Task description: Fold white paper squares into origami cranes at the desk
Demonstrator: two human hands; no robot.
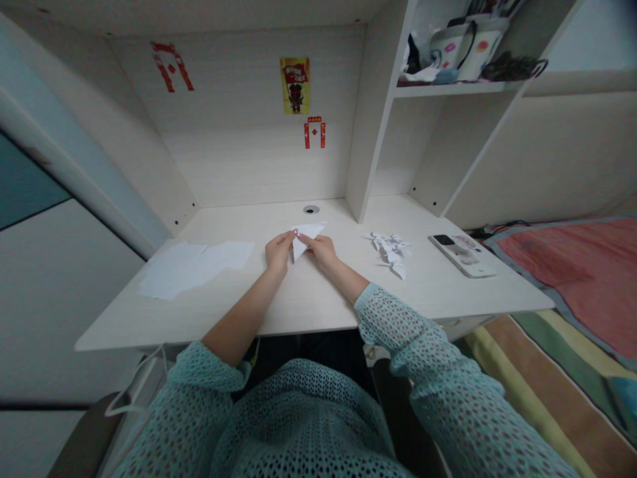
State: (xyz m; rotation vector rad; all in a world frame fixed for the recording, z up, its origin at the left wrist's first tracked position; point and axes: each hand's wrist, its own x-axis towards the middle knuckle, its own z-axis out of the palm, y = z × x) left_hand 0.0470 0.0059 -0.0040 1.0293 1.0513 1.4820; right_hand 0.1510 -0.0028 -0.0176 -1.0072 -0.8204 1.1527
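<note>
A partly folded piece of white paper (300,248) is held just above the desk, between my two hands. My left hand (279,251) pinches its left edge near the top fold. From the right, my right hand (321,250) grips the same paper, thumb pressed towards the middle. One pointed corner sticks out up and to the right, another points down. Off to the left lie loose white paper sheets (194,265), overlapping one another. Several small folded white paper figures (391,251) sit in a cluster to the right of my hands.
A phone in a pale case (462,255) lies at the desk's right. The white desk (298,312) has a round cable hole (311,210) at the back. A vertical divider (378,119) and a shelf with cups (490,46) rise behind. A bed (572,279) adjoins on the right.
</note>
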